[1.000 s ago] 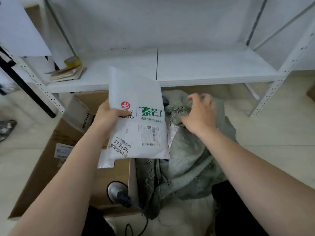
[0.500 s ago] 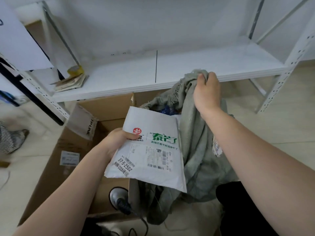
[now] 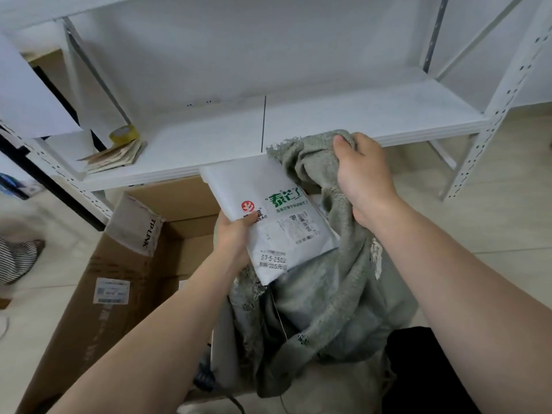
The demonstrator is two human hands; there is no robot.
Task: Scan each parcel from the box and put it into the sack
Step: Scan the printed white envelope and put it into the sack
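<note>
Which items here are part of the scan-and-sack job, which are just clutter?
Job: white parcel in left hand; grey sack, rim gripped by right hand; cardboard box.
Lying about: tape roll, paper stack, both on the white shelf.

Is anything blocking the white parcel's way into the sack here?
Nothing visible does. The right hand holds the sack up by its rim, and the white parcel, gripped by the left hand, sits at its mouth.

One parcel point(image 3: 270, 210), one sack point(image 3: 337, 294), one box point(image 3: 89, 318), one tape roll point(image 3: 124, 133)
</note>
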